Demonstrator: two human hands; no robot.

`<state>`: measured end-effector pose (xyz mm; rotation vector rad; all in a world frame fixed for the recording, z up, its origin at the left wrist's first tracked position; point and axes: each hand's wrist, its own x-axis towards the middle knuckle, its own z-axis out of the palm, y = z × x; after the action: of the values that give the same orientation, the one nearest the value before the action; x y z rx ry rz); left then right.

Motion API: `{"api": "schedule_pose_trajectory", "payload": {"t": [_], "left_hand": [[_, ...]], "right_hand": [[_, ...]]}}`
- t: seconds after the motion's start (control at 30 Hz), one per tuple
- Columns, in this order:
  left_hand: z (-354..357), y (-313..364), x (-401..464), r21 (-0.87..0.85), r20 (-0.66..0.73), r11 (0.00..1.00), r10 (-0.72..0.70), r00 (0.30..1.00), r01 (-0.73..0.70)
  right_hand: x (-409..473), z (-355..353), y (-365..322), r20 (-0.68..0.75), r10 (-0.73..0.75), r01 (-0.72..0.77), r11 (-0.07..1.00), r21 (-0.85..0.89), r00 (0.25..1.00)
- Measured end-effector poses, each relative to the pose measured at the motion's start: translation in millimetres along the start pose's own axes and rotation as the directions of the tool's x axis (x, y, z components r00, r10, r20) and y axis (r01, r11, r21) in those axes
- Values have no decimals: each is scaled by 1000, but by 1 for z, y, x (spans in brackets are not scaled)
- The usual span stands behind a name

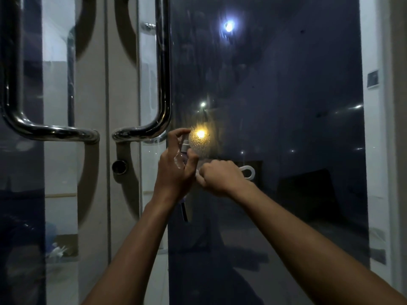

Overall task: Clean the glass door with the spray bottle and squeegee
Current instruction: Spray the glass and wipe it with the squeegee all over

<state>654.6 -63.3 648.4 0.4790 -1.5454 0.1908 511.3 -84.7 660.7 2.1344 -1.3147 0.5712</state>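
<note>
Left hand (176, 168): fingers curled round small clear spray bottle (184, 150), forefinger arched over nozzle, close to glass door (275, 128). Right hand (220, 177): fingers clenched on white squeegee (248, 171) handle, loop end protruding. Droplet patch (199, 144) on glass beside steel pull handle (163, 84).

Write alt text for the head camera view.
A left hand holds a small spray bottle at a dark glass door, where droplets cling. The right hand grips a white squeegee beside it.
</note>
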Motion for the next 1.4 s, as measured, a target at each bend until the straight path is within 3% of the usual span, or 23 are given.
{"api": "schedule_pose_trajectory", "payload": {"t": [0.33, 0.57, 0.73, 1.0, 1.07, 1.2, 1.4], "left_hand": [[8, -9, -16, -32, 23, 999, -12, 1000, 13], [10, -8, -32, -51, 54, 998, -36, 998, 39], [12, -2, -34, -58, 58, 998, -26, 998, 30], [9, 10, -16, -49, -9, 998, 25, 1000, -25], [9, 13, -9, -34, -36, 999, 32, 999, -33], [6, 17, 2, -48, -57, 998, 42, 998, -45], [6, 7, -6, -45, -51, 997, 57, 997, -60]], "right_hand": [[0, -34, 84, 194, 261, -268, 964, 10, 946], [-75, -31, 160, 133, 423, -423, 906, -32, 896], [-88, -32, 167, 96, 464, -459, 886, -67, 881], [-28, -60, 101, -108, 478, -389, 808, 442, 872], [3, -67, 79, -129, 540, -377, 720, 583, 832], [46, -71, 56, 41, 659, -339, 331, 881, 751], [51, -52, 40, 161, 718, -306, 75, 949, 677]]}}
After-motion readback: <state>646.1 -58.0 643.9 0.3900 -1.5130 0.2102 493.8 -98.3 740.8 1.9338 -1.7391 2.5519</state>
